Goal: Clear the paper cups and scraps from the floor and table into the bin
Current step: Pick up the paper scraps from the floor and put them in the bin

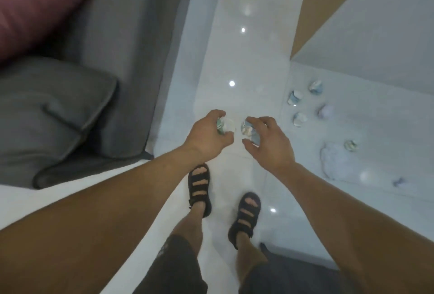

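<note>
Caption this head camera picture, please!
Left hand and right hand each hold a crumpled paper cup; more cups lie scattered nearby.

A single head-worn wide-angle view looks almost straight down from standing; the left hand [207,135] and right hand [270,143] reach out mid-frame, near the lens; sandalled feet [249,211] and glossy floor [234,58] lie farther below; a grey sofa [105,87] fills the left side.

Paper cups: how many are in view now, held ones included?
7. One cup in the left hand, another in the right hand, five on the floor at right. The palest is blurred, maybe a scrap; others may be hidden.
</note>
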The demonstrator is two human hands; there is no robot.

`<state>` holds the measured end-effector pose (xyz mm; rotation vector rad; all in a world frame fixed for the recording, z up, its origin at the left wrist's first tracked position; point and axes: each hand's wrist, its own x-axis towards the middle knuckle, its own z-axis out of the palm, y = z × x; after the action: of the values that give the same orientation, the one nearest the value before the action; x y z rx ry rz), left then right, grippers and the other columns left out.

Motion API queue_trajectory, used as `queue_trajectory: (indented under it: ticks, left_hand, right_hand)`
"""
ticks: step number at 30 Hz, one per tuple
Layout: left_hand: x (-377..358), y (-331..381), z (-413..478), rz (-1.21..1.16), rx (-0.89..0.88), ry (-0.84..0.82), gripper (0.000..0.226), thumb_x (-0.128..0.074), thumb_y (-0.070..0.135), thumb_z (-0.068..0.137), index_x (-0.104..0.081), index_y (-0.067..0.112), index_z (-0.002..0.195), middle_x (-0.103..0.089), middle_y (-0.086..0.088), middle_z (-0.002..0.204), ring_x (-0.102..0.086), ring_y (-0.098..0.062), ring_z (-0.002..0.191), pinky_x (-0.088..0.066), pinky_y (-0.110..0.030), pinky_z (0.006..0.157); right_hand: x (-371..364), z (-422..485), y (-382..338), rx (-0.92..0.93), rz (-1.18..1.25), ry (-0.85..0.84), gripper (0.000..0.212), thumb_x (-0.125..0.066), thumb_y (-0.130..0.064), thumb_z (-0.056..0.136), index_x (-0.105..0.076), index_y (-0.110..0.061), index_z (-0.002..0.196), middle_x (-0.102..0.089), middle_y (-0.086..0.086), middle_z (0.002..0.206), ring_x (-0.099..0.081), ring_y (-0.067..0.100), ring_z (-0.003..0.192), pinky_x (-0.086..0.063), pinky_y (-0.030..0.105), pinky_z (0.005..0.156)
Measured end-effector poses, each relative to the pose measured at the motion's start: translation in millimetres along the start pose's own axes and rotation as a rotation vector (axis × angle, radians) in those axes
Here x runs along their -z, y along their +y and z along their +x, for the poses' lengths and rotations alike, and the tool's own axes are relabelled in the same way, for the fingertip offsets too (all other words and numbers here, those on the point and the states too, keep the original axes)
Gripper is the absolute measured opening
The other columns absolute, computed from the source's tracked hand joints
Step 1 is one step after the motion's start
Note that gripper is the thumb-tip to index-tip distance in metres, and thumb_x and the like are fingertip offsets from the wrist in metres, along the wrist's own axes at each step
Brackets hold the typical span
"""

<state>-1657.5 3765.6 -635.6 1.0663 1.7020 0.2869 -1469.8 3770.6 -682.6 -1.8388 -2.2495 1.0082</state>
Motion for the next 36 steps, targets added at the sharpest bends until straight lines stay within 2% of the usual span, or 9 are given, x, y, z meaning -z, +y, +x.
queue_trajectory:
  ticks: [5,11,14,17,19,21,23,30,36]
  left_hand:
    - [79.5,50.8,-94.3,-0.086,0.028,0.243,0.060,-0.068,0.027,0.081,-0.043,0.023,0.136,-0.055,0.002,0.114,-0.056,-0.014,0.090,-0.041,-0.016,0.068]
    - [123.3,57.4,-237.2,-0.200,0.051,0.507,0.061,-0.069,0.028,0.080,-0.045,0.022,0.135,-0.059,-0.002,0.123,-0.057,-0.017,0.102,-0.045,-0.024,0.085]
    - [135.1,43.2,-307.9,-0.300,0.078,0.645,0.060,-0.069,0.027,0.080,-0.046,0.022,0.135,-0.060,0.001,0.121,-0.055,-0.012,0.094,-0.041,-0.020,0.078]
    - [143.6,15.0,-377.9,-0.413,0.124,0.781,0.058,-0.068,0.023,0.081,-0.047,0.021,0.134,-0.060,0.000,0.116,-0.059,-0.011,0.084,-0.047,-0.018,0.068]
    - [149.1,-11.0,-423.3,-0.463,0.154,0.866,0.058,-0.068,0.022,0.082,-0.046,0.019,0.136,-0.059,-0.002,0.118,-0.059,-0.014,0.090,-0.048,-0.018,0.078]
    - [153.1,-41.7,-469.7,-0.511,0.197,0.947,0.058,-0.067,0.023,0.083,-0.045,0.020,0.137,-0.057,-0.004,0.122,-0.057,-0.019,0.102,-0.048,-0.028,0.090]
    - [155.0,-76.9,-517.3,-0.567,0.227,1.047,0.057,-0.067,0.024,0.084,-0.044,0.021,0.136,-0.056,-0.004,0.121,-0.056,-0.020,0.100,-0.048,-0.029,0.086]
    - [120.3,-221.2,-709.1,-0.769,0.372,1.373,0.057,-0.068,0.024,0.084,-0.044,0.023,0.135,-0.051,0.003,0.111,-0.053,-0.010,0.086,-0.039,-0.011,0.059]
    - [67.9,-322.9,-861.4,-0.844,0.550,1.571,0.059,-0.067,0.023,0.082,-0.044,0.022,0.136,-0.052,0.000,0.117,-0.055,-0.018,0.096,-0.046,-0.024,0.077]
  right_hand:
    - [85.7,-22.8,-108.0,0.154,0.033,0.054,0.056,-0.070,-0.035,0.085,-0.050,-0.027,0.137,-0.049,0.000,0.129,-0.059,0.021,0.103,-0.043,0.024,0.076]
    - [146.5,-93.3,-212.8,0.408,0.011,0.012,0.056,-0.069,-0.037,0.085,-0.049,-0.030,0.137,-0.047,-0.005,0.130,-0.057,0.017,0.106,-0.041,0.023,0.078]
    - [153.2,-131.1,-254.9,0.529,-0.070,-0.069,0.056,-0.068,-0.038,0.086,-0.048,-0.030,0.138,-0.045,-0.004,0.132,-0.056,0.017,0.107,-0.044,0.024,0.080]
    - [145.9,-164.0,-295.5,0.637,-0.137,-0.134,0.055,-0.067,-0.039,0.087,-0.047,-0.031,0.138,-0.045,-0.005,0.131,-0.056,0.017,0.107,-0.044,0.024,0.082]
    - [134.3,-184.5,-326.3,0.710,-0.159,-0.169,0.056,-0.067,-0.039,0.086,-0.047,-0.031,0.138,-0.046,-0.006,0.130,-0.055,0.017,0.107,-0.043,0.024,0.084]
    - [116.3,-208.5,-361.1,0.787,-0.171,-0.219,0.056,-0.067,-0.038,0.086,-0.048,-0.032,0.138,-0.045,-0.007,0.131,-0.055,0.017,0.109,-0.042,0.024,0.084]
    - [92.2,-237.2,-400.4,0.881,-0.188,-0.262,0.056,-0.067,-0.037,0.085,-0.048,-0.032,0.138,-0.044,-0.007,0.131,-0.055,0.018,0.111,-0.041,0.024,0.083]
    - [-33.1,-405.0,-534.7,1.238,-0.292,-0.421,0.058,-0.067,-0.042,0.086,-0.045,-0.035,0.139,-0.043,-0.009,0.132,-0.056,0.014,0.107,-0.038,0.017,0.082]
    - [-136.1,-567.5,-601.9,1.497,-0.337,-0.582,0.057,-0.066,-0.042,0.086,-0.044,-0.034,0.139,-0.044,-0.008,0.132,-0.055,0.016,0.108,-0.039,0.019,0.082]
